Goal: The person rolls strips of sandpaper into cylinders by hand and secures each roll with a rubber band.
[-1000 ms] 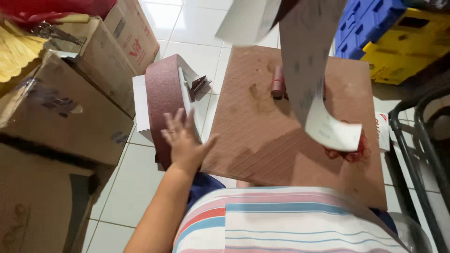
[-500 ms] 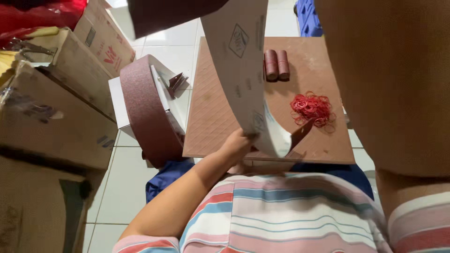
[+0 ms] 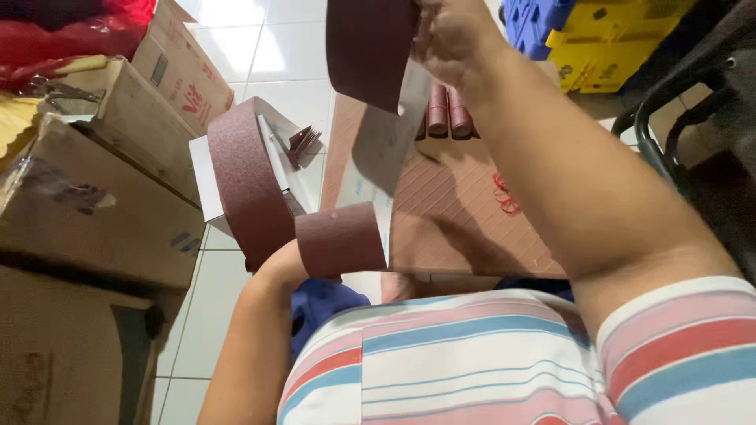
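Maroon sandpaper strip hung stretched between both hands: the right hand pinched its top end, while the left hand, mostly hidden behind its curled bottom end, gripped there.

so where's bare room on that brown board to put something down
The brown board is bare between the two small rolls and its near edge, left of the red rubber bands. Crowded: cardboard boxes at left, and the held sandpaper strip.
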